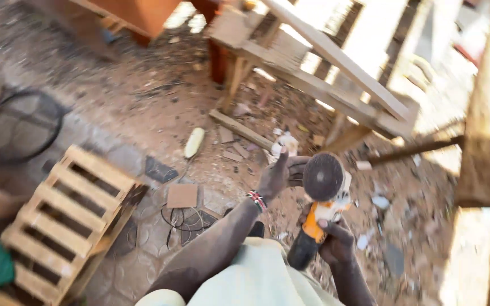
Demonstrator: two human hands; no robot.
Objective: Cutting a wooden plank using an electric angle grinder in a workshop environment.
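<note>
Head cam | R hand [336, 242] fingers clamped on angle grinder [320, 209] body | L hand [276, 177] fingers apart, at disc [322, 177] edge

Grinder [319, 215] between both hands, pallet [66, 218] on ground at left, wooden frame [324, 73] ahead

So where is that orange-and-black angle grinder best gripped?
By its black rear body, from below and behind, where the right hand holds the orange-and-black angle grinder. The round sanding disc faces the camera at the upper end; the left hand steadies beside it.
</note>
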